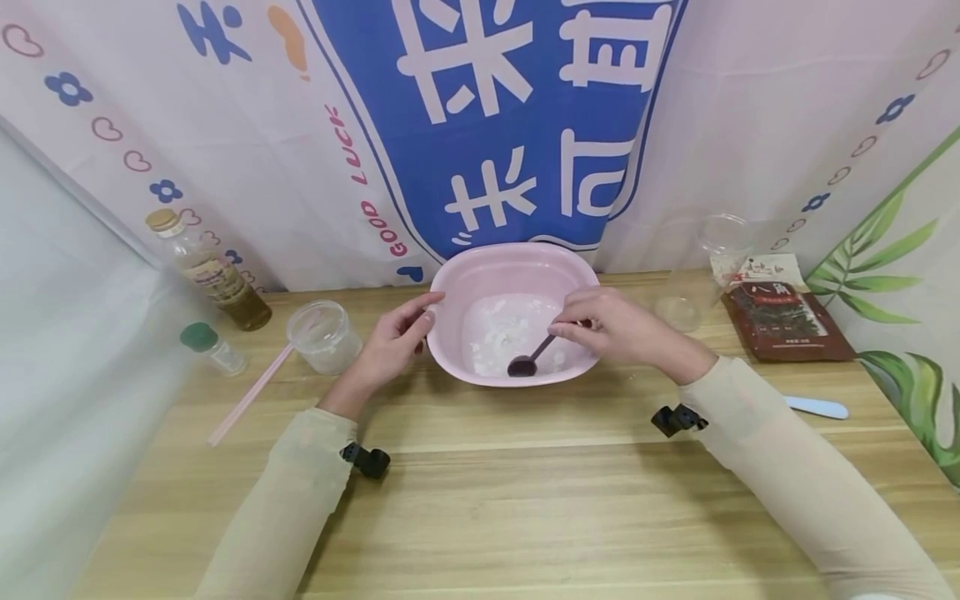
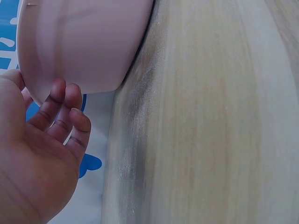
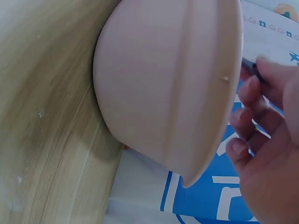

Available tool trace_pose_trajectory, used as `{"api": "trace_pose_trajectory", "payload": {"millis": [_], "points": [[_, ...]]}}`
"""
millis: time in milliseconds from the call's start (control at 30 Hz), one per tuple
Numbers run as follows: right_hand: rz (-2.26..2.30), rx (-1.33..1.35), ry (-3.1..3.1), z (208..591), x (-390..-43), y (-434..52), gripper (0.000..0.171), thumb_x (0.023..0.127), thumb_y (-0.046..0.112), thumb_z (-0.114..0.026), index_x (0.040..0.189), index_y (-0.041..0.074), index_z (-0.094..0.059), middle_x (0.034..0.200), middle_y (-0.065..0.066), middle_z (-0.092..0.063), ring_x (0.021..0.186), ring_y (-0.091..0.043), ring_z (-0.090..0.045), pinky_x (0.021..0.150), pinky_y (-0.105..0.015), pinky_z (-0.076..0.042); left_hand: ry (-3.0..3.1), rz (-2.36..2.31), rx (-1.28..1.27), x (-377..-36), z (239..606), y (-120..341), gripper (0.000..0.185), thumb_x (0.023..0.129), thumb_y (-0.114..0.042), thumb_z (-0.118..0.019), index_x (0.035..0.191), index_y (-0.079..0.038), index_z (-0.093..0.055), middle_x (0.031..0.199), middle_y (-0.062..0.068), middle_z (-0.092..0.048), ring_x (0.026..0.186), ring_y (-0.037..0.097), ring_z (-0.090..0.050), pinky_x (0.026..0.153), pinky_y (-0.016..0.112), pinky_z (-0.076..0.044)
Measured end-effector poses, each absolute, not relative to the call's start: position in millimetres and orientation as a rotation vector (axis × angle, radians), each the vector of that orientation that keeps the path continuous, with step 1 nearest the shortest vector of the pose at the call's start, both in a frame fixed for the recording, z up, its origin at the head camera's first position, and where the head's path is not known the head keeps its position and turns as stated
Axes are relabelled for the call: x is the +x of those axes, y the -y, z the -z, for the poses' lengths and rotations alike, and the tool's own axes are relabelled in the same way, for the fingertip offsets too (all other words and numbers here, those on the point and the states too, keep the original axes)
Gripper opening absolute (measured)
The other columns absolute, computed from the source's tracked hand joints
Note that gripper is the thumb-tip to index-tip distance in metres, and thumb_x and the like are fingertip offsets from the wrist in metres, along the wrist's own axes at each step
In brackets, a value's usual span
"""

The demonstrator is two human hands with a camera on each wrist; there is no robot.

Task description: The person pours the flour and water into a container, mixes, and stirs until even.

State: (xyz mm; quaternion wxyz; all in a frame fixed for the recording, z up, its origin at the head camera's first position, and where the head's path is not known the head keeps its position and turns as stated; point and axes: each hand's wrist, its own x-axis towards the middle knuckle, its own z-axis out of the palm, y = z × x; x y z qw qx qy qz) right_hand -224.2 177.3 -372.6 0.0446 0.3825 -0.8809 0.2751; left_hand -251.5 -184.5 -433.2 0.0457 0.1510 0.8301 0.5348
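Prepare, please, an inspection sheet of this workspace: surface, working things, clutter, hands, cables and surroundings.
Surface: wood-grain table; a few pale specks in the right wrist view.
Job's things: pink basin holding white material; dark spoon, bowl end inside the basin.
Clutter: left, bottle, green-capped jar, pink sticks, clear tub; right, dark red packet, clear container, light-blue handle.
Hands: left hand holds the basin's rim; right hand pinches the spoon's handle.
Cables: nothing seen.
Surroundings: printed cloth behind; leaf print at right.

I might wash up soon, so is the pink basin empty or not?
Not empty: in the head view, white stuff, partly in clumps, lies across the bottom of the basin.
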Motion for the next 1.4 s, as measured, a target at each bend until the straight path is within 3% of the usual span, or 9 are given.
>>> {"api": "trace_pose_trajectory", "payload": {"millis": [300,567,900,1200,1400], "points": [[-0.561,1.071,2.428,381,-231,-177,0.007,0.092,0.009,-0.085,0.097,0.005,-0.086,0.084,-0.006,-0.071,0.081,-0.025,-0.06,0.075,-0.04,-0.045,-2.534,-1.634,0.458,-252,433,184,0.041,0.114,-0.022,-0.054,0.154,-0.013,-0.061,0.091,0.007,-0.058,0.079,0.031,-0.058,0.067,0.03,-0.051],[-0.364,0.833,2.667,376,-233,-180,0.013,0.098,0.018,-0.08,0.097,0.005,-0.083,0.091,-0.008,-0.075,0.086,-0.029,-0.063,0.079,-0.042,-0.047,-2.532,-1.635,0.45,-253,434,184,0.042,0.114,-0.022,-0.054,0.154,-0.013,-0.06,0.094,0.009,-0.06,0.083,0.035,-0.058,0.069,0.032,-0.052],[-0.595,0.938,2.816,377,-232,-167,0.012,0.101,0.012,-0.075,0.1,0.003,-0.083,0.096,-0.009,-0.081,0.092,-0.027,-0.074,0.096,-0.049,-0.055,-2.522,-1.634,0.436,-251,434,184,0.042,0.114,-0.024,-0.054,0.155,-0.014,-0.06,0.098,0.011,-0.061,0.085,0.034,-0.058,0.07,0.029,-0.051],[-0.739,1.143,2.8,379,-225,-162,0.014,0.103,0.016,-0.073,0.101,0.008,-0.084,0.092,-0.002,-0.077,0.087,-0.016,-0.066,0.088,-0.043,-0.057,-2.521,-1.643,0.435,-251,434,184,0.042,0.114,-0.024,-0.054,0.154,-0.014,-0.06,0.097,0.01,-0.062,0.083,0.032,-0.058,0.069,0.029,-0.051],[-0.744,1.09,2.762,378,-226,-158,0.013,0.102,0.012,-0.074,0.1,0.004,-0.084,0.091,-0.005,-0.078,0.084,-0.018,-0.068,0.085,-0.041,-0.059,-2.528,-1.635,0.433,-252,433,184,0.042,0.114,-0.024,-0.054,0.155,-0.014,-0.06,0.097,0.009,-0.062,0.083,0.031,-0.058,0.07,0.031,-0.052]]}}
